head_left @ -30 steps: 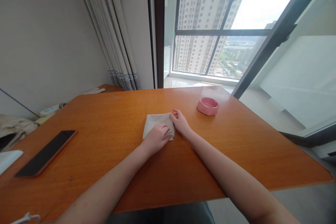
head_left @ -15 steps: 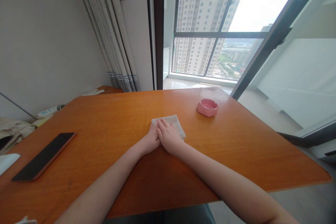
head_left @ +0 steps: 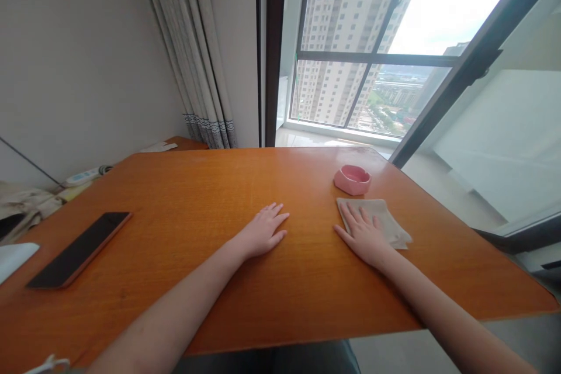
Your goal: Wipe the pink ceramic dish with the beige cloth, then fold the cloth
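Note:
A folded, light grey-beige cloth (head_left: 390,223) lies flat on the brown wooden table (head_left: 197,187), right of the middle. My right hand (head_left: 363,232) rests palm down on its left part, fingers spread, with the thumb reaching past the cloth's edge. Well to the left, my left hand (head_left: 263,230) lies on the bare wood with its fingers apart and nothing in it. Just beyond the cloth stands a pink angular ashtray (head_left: 352,180), which neither hand touches.
A black tablet-like slab (head_left: 81,250) with a reddish edge lies at the left. Behind it, a white power strip (head_left: 83,177) sits past the table's left edge. A grey curtain (head_left: 193,58) hangs at the back, beside a large window.
My hands, earlier together on the cloth, are now apart. The right one has slid the cloth rightward, near the ashtray. My left hand is off the cloth, on the wood.

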{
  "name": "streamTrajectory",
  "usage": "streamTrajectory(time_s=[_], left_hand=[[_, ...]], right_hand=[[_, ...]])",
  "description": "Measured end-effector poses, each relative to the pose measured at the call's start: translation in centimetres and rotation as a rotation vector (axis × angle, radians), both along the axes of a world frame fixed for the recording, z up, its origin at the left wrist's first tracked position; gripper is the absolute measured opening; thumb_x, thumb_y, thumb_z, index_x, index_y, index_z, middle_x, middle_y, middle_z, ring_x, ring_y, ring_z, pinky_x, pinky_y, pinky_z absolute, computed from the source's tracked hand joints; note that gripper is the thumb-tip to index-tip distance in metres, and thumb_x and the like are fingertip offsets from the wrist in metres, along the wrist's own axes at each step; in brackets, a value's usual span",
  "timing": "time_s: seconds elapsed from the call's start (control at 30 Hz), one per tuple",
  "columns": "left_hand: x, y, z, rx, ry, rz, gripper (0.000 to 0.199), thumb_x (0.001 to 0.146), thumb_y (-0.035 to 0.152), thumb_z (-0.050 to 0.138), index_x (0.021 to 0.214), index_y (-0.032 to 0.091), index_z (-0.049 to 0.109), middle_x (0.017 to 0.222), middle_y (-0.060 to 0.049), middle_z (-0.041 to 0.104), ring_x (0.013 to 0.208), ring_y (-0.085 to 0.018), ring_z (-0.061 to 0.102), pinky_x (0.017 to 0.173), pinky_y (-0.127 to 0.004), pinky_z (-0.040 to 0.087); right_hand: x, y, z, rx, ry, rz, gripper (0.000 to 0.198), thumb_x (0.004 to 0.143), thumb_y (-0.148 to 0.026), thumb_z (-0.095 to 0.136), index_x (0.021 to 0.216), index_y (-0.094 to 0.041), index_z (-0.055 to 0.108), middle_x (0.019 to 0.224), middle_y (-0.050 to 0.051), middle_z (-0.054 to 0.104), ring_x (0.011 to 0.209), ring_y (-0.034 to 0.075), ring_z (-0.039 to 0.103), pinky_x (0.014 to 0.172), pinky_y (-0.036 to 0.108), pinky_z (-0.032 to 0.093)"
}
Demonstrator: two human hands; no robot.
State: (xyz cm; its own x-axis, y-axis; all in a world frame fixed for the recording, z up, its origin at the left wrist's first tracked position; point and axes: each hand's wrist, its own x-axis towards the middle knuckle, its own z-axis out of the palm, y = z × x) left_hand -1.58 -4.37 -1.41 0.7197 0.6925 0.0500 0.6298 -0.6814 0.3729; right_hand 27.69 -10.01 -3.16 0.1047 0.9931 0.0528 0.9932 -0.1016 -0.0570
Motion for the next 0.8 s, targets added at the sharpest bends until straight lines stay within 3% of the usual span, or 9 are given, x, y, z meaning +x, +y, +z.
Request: streamTrajectory(time_s=[0.13, 0.23, 0.37, 0.47, 0.57, 0.7, 0.8], left_hand=[[0.2, -0.2, 0.0, 0.016, -0.014, 0.008, 0.051, 0.089, 0.039, 0.040, 0.136, 0.018, 0.040, 0.149, -0.014, 0.028, 0.139, -0.026, 0.021, 0.112, -0.047, 0.019], [0.1, -0.3, 0.0, 0.019, -0.019, 0.017, 0.050, 0.089, 0.038, 0.040, 0.135, 0.018, 0.041, 0.149, -0.014, 0.028, 0.139, -0.026, 0.022, 0.112, -0.047, 0.020], [0.2, -0.2, -0.1, 0.030, -0.051, 0.027, 0.049, 0.087, 0.038, 0.043, 0.132, 0.017, 0.045, 0.146, -0.014, 0.033, 0.137, -0.027, 0.025, 0.111, -0.048, 0.022], [0.7, 0.2, -0.4, 0.073, -0.182, 0.082, 0.037, 0.085, 0.031, 0.047, 0.118, 0.017, 0.056, 0.138, -0.012, 0.045, 0.130, -0.025, 0.037, 0.109, -0.043, 0.029], [1.2, 1.1, -0.8, 0.121, -0.317, 0.210, 0.031, 0.079, 0.019, 0.050, 0.107, 0.013, 0.060, 0.120, -0.013, 0.058, 0.115, -0.022, 0.052, 0.100, -0.037, 0.040], [1.6, 2.8, -0.7, 0.079, -0.199, 0.258, 0.032, 0.075, 0.012, 0.045, 0.102, 0.011, 0.063, 0.097, -0.012, 0.068, 0.091, -0.023, 0.064, 0.081, -0.035, 0.050], [1.8, 3.7, -0.2, 0.081, -0.032, 0.272, 0.029, 0.075, 0.015, 0.045, 0.095, 0.012, 0.066, 0.095, -0.014, 0.069, 0.090, -0.027, 0.065, 0.080, -0.038, 0.051]], right_hand=[[4.3, -0.5, -0.3, -0.023, -0.061, 0.044, 0.064, 0.089, -0.054, 0.024, 0.144, -0.024, 0.026, 0.151, 0.006, 0.024, 0.138, 0.032, 0.023, 0.108, 0.055, 0.023], [4.3, -0.5, 0.3, -0.009, -0.034, 0.068, 0.062, 0.089, -0.053, 0.025, 0.143, -0.023, 0.031, 0.150, 0.007, 0.028, 0.137, 0.032, 0.023, 0.108, 0.055, 0.022], [-0.9, 0.3, 2.4, 0.219, 0.106, 0.296, 0.057, 0.090, -0.041, 0.033, 0.143, -0.020, 0.029, 0.145, 0.009, 0.036, 0.138, 0.027, 0.022, 0.113, 0.051, 0.013], [-6.8, 1.7, 3.2, 0.219, 0.378, 0.587, 0.062, 0.087, -0.029, 0.041, 0.145, -0.021, 0.021, 0.142, 0.009, 0.040, 0.132, 0.021, 0.035, 0.111, 0.043, 0.027], [-11.9, 4.2, 2.4, 0.228, 0.586, 0.750, 0.067, 0.078, -0.012, 0.041, 0.143, -0.019, 0.026, 0.140, 0.011, 0.041, 0.129, 0.019, 0.038, 0.108, 0.041, 0.033], [-15.1, 7.9, 0.8, 0.252, 0.703, 0.756, 0.058, 0.068, -0.002, 0.040, 0.123, -0.017, 0.052, 0.128, 0.011, 0.052, 0.122, 0.020, 0.045, 0.105, 0.040, 0.035], [-15.2, 9.3, 0.5, 0.204, 0.764, 0.675, 0.043, 0.067, -0.003, 0.041, 0.102, -0.018, 0.060, 0.105, 0.008, 0.063, 0.101, 0.019, 0.056, 0.093, 0.037, 0.044]])
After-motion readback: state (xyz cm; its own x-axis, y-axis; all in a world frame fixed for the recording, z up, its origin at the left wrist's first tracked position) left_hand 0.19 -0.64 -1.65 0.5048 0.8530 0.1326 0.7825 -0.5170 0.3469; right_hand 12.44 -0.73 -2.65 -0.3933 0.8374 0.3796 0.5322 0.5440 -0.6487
